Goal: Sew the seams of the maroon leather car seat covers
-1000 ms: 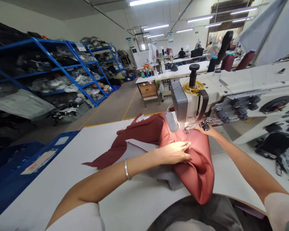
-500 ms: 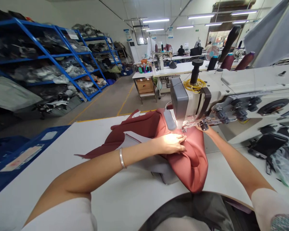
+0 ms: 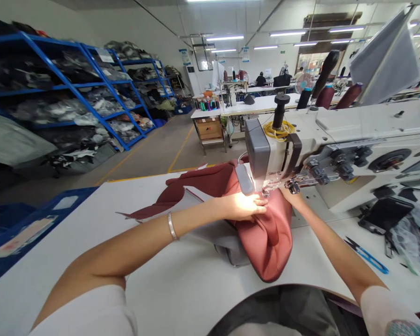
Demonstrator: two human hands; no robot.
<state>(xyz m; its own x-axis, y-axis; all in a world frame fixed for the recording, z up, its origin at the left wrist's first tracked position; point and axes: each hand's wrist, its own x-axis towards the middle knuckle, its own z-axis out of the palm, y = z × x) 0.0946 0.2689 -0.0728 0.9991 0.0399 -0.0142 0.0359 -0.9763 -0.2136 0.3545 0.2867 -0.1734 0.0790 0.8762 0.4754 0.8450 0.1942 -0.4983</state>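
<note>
Head view, left hand (image 3: pixel 247 206) palm-down, atop red fabric (image 3: pixel 269 247)

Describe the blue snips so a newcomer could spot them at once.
Start at the white sewing machine on the right and drop to the white tabletop in front of it. Beside the person's right forearm, on its outer side, lie the blue snips, dark blades pointing toward the arm. Their bright blue colour sets them apart from the black device and clear plastic.
</note>
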